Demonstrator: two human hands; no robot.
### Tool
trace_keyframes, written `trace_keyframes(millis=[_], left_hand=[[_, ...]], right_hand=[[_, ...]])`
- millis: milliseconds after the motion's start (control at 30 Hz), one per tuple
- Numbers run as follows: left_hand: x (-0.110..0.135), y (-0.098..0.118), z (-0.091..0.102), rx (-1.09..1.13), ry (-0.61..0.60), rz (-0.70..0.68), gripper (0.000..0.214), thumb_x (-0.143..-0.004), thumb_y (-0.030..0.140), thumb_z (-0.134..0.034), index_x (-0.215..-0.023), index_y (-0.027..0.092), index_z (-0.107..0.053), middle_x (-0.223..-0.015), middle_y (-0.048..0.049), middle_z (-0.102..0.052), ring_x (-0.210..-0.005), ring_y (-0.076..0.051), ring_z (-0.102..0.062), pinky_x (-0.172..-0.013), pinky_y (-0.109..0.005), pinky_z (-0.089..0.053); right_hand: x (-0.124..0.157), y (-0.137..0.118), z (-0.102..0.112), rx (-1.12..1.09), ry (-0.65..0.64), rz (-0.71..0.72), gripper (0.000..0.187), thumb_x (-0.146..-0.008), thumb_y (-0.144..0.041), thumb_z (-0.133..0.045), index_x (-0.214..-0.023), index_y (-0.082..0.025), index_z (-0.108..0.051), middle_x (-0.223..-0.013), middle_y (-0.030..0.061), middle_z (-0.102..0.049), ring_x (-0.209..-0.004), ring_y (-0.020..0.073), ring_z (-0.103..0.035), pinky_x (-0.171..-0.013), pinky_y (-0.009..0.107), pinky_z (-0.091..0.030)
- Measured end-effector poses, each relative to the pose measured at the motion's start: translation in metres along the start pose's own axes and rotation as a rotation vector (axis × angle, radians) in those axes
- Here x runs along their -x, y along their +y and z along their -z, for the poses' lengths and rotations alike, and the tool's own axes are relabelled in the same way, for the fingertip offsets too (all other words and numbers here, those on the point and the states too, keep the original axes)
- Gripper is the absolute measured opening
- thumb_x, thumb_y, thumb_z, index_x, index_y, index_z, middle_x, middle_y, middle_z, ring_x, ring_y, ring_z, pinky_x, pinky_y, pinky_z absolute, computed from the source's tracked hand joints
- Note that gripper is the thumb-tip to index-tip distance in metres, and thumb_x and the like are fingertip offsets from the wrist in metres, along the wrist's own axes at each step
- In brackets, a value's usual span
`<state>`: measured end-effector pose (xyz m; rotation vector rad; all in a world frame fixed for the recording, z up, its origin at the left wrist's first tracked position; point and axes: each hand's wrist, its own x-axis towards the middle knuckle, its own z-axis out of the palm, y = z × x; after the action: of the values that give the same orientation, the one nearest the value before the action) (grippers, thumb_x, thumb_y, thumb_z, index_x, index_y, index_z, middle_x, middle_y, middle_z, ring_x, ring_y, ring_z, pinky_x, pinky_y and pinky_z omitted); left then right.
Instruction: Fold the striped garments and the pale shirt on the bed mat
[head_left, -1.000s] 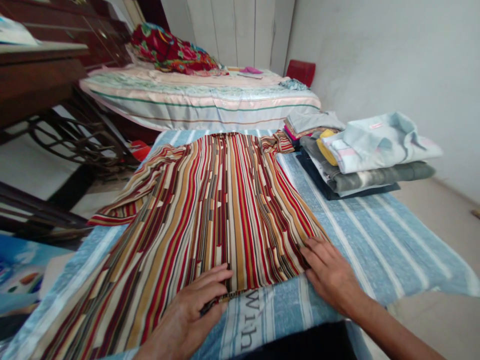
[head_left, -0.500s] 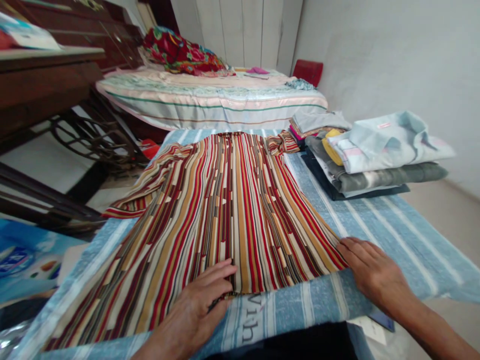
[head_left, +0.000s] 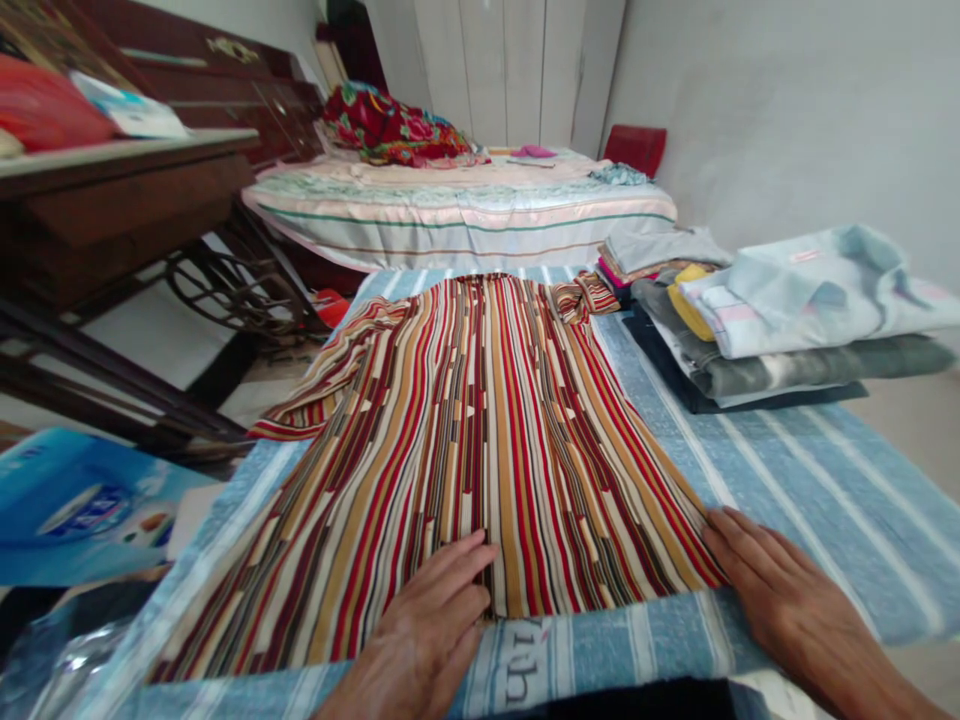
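Note:
A striped shirt (head_left: 465, 400) in red, tan, cream and brown lies spread out, its collar away from me and its hem near me. My left hand (head_left: 431, 620) rests on the middle of the hem, fingers stretched out over the fabric. At the right corner of the hem is my right hand (head_left: 776, 590), its fingers extended and touching the edge; its thumb is hidden. Beneath the shirt is a blue cloth (head_left: 757, 500) with white stripes and printed letters. The left sleeve (head_left: 300, 400) lies angled outward, and the right sleeve (head_left: 589, 295) looks bunched.
Folded clothes (head_left: 810, 310) are piled at the right, with a smaller stack (head_left: 660, 248) behind them. A bed (head_left: 465, 215) with a red floral blanket (head_left: 397, 125) stands beyond. At left are a wooden sewing table (head_left: 127, 190) and a blue package (head_left: 97, 505).
The view has turned slightly left, so everything sits further right in the picture. Both hands stay at the hem, and the shirt looks much the same.

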<state>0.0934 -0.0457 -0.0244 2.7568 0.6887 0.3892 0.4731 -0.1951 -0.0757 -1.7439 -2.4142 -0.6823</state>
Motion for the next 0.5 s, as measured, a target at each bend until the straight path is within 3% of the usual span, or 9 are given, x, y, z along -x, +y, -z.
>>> trace_keyframes(millis=[100, 267, 400, 500], left_hand=[[0.002, 0.001, 0.003, -0.007, -0.051, 0.011, 0.019, -0.081, 0.009, -0.045, -0.088, 0.019, -0.059, -0.13, -0.0064, -0.054, -0.13, -0.022, -0.038, -0.106, -0.038, -0.038], [0.003, 0.007, 0.009, -0.025, -0.096, 0.048, 0.022, -0.079, 0.009, -0.045, -0.093, 0.02, -0.059, -0.132, -0.0069, -0.053, -0.13, -0.023, -0.037, -0.106, -0.039, -0.038], [0.001, 0.014, 0.013, -0.004, -0.096, 0.091, 0.023, -0.076, 0.009, -0.047, -0.093, 0.019, -0.058, -0.132, -0.0074, -0.053, -0.131, -0.022, -0.035, -0.107, -0.037, -0.035], [0.003, 0.016, 0.016, 0.027, -0.072, 0.102, 0.024, -0.073, 0.008, -0.049, -0.093, 0.02, -0.057, -0.134, -0.0056, -0.051, -0.132, -0.021, -0.034, -0.109, -0.037, -0.033]], right_hand=[[0.004, 0.001, -0.001, 0.014, -0.003, 0.024, 0.051, -0.081, -0.01, -0.04, -0.132, -0.01, -0.043, -0.13, 0.0151, -0.052, -0.122, 0.0273, -0.045, -0.091, 0.039, -0.043], [0.005, -0.001, -0.001, -0.021, 0.063, 0.005, 0.071, -0.078, -0.014, -0.037, -0.146, -0.014, -0.017, -0.12, 0.012, -0.06, -0.11, 0.0233, -0.055, -0.086, 0.039, -0.043], [-0.011, 0.002, 0.011, -0.062, 0.102, -0.027, 0.069, -0.081, -0.026, -0.042, -0.146, -0.025, -0.02, -0.116, 0.0063, -0.063, -0.104, 0.0209, -0.059, -0.077, 0.037, -0.047], [-0.051, -0.011, 0.025, -0.172, 0.124, -0.01, 0.064, -0.083, -0.034, -0.044, -0.144, -0.025, -0.028, -0.124, 0.0066, -0.058, -0.108, 0.0221, -0.057, -0.079, 0.036, -0.05]])
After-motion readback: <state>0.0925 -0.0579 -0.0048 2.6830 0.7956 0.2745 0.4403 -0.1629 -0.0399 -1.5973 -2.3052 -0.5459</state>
